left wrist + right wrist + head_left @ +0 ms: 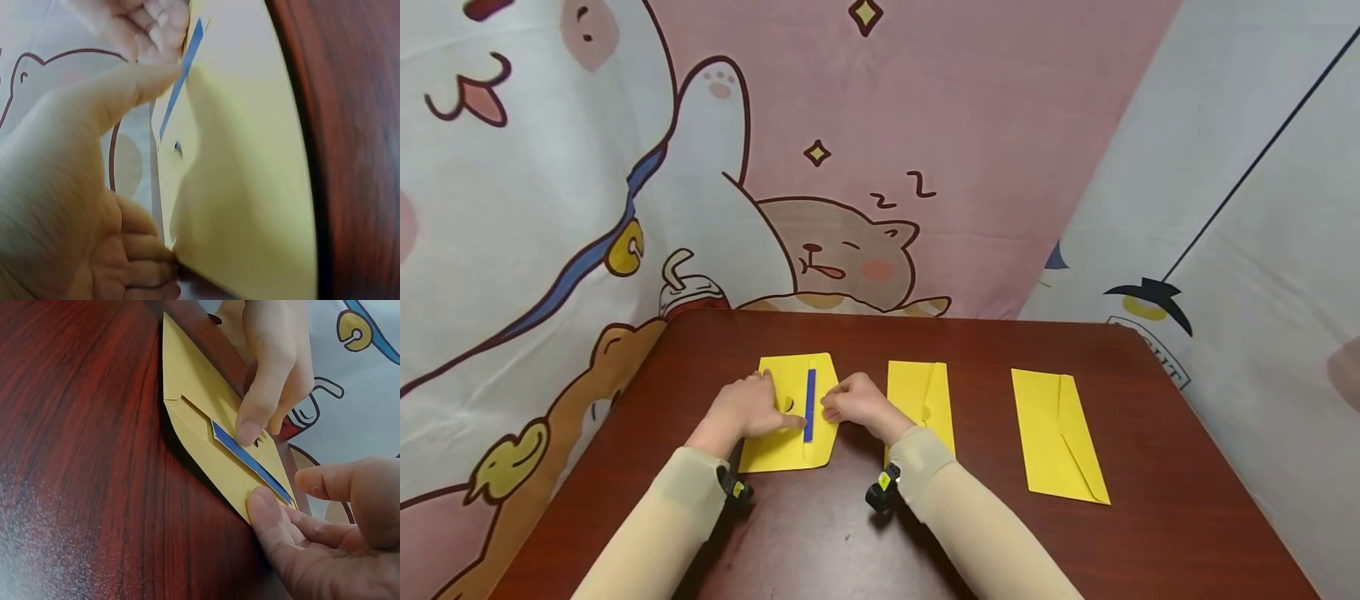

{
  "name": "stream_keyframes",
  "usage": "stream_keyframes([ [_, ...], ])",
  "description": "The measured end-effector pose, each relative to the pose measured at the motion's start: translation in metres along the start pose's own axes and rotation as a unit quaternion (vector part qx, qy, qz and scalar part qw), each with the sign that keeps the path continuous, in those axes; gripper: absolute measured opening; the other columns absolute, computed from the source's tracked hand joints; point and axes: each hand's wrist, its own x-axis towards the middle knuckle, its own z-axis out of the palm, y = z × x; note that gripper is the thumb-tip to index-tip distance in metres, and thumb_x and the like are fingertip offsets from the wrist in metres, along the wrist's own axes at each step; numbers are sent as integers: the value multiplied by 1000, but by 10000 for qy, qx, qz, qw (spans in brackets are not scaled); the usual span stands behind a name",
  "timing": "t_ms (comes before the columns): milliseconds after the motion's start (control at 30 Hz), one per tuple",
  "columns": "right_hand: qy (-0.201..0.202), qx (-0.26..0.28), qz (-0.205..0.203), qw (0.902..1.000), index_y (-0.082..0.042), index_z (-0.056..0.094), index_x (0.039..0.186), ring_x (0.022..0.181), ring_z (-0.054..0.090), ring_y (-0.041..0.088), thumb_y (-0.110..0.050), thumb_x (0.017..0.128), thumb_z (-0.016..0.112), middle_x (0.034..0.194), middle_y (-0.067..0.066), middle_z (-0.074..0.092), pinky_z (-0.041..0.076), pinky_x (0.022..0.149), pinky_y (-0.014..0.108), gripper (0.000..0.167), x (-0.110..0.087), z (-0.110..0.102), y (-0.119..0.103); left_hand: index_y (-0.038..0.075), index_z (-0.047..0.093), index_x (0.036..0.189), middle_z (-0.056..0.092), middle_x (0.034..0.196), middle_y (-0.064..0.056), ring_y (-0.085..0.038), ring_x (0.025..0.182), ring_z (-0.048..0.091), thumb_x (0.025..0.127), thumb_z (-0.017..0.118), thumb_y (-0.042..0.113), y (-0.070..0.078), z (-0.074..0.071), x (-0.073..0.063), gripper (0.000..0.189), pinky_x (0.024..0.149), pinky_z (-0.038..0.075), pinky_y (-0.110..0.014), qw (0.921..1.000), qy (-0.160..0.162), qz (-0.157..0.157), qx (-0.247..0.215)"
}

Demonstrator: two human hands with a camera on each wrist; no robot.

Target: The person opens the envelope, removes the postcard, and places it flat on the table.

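A yellow envelope [786, 454] lies on the left of the table, flap to the right. A narrow band of a blue insert [810, 392] shows at its mouth. A bit of blue also shows in a small curved cut in the envelope's face. My left hand [747, 408] rests at the envelope's left side, its straight thumb reaching across to press beside the blue band. At the flap's outer edge, my right hand [859, 402] pinches the yellow paper, its thumb [265, 512] on top and other fingers partly hidden beneath.
Two more yellow envelopes lie to the right: a middle envelope [917, 387], partly covered by my right forearm, and a far-right envelope [1056, 442]. All are on a dark red-brown table [820, 542]. A cartoon-printed cloth [985, 150] hangs behind the table.
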Motion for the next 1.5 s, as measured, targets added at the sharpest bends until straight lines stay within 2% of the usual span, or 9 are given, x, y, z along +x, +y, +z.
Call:
stream_keyframes([
  [200, 48, 80, 113, 9999, 13, 73, 110, 79, 76, 25, -6, 97, 73, 87, 14, 74, 64, 76, 36, 23, 5, 2, 2, -19, 41, 151, 46, 152, -39, -51, 139, 49, 84, 70, 67, 11, 1, 0, 113, 109, 44, -62, 9999, 53, -89, 32],
  [333, 55, 112, 138, 9998, 13, 73, 107, 75, 75, 25, -4, 95, 72, 84, 16, 74, 64, 74, 35, 21, 6, 1, 1, -19, 45, 148, 43, 152, -42, -54, 136, 50, 85, 69, 66, 19, 4, 2, 109, 105, 47, -64, 9996, 57, -248, -83],
  [633, 70, 258, 68, 9996, 14, 73, 102, 72, 74, 24, 0, 95, 70, 83, 19, 74, 64, 73, 34, 16, 3, 3, -1, -15, 49, 149, 30, 157, -47, -60, 146, 33, 83, 73, 63, 31, 6, 6, 105, 105, 46, -68, 9973, 21, -603, -413],
  [1033, 301, -240, 0, 9993, 11, 75, 101, 72, 76, 23, -1, 94, 73, 80, 14, 74, 64, 70, 33, 15, 2, 5, -1, -16, 56, 140, 36, 153, -47, -63, 143, 35, 80, 76, 60, 34, 6, 7, 99, 106, 46, -68, 9954, 109, -623, -717],
  [1100, 345, -348, -43, 9988, 11, 75, 99, 71, 75, 23, -1, 93, 73, 78, 13, 74, 63, 68, 32, 13, 3, 6, 0, -14, 62, 133, 46, 146, -45, -61, 143, 37, 81, 76, 59, 32, 6, 7, 91, 110, 42, -67, 9946, 131, -598, -843],
  [1200, 401, -498, -65, 9979, 9, 76, 95, 70, 75, 23, -1, 92, 75, 77, 13, 74, 63, 67, 31, 11, 3, 7, -1, -8, 69, 113, 68, 117, -31, -53, 128, 54, 82, 77, 56, 29, 4, 5, 71, 110, 43, -62, 9929, 170, -573, -1028],
  [1300, 478, -720, -112, 9962, 6, 76, 87, 67, 75, 22, -2, 90, 78, 75, 11, 74, 62, 64, 30, 10, 3, 9, -3, 0, 67, 97, 65, 86, -14, -38, 96, 63, 81, 78, 54, 27, 2, 4, 57, 90, 53, -50, 9903, 184, -623, -1231],
  [1400, 619, -1113, -146, 9917, 2, 74, 76, 58, 69, 19, -5, 88, 82, 66, 6, 70, 58, 56, 27, 16, 3, 11, -4, 2, 65, 93, 60, 79, -10, -29, 75, 58, 79, 80, 53, 27, 0, 2, 55, 66, 46, -40, 9874, 187, -686, -1413],
  [1500, 797, -1511, -131, 9852, 0, 69, 70, 49, 58, 16, -9, 86, 84, 56, 2, 59, 49, 48, 25, 23, 4, 15, -6, 3, 65, 92, 58, 77, -9, -26, 70, 56, 79, 80, 54, 27, -1, 1, 54, 61, 43, -36, 9867, 202, -670, -1467],
])
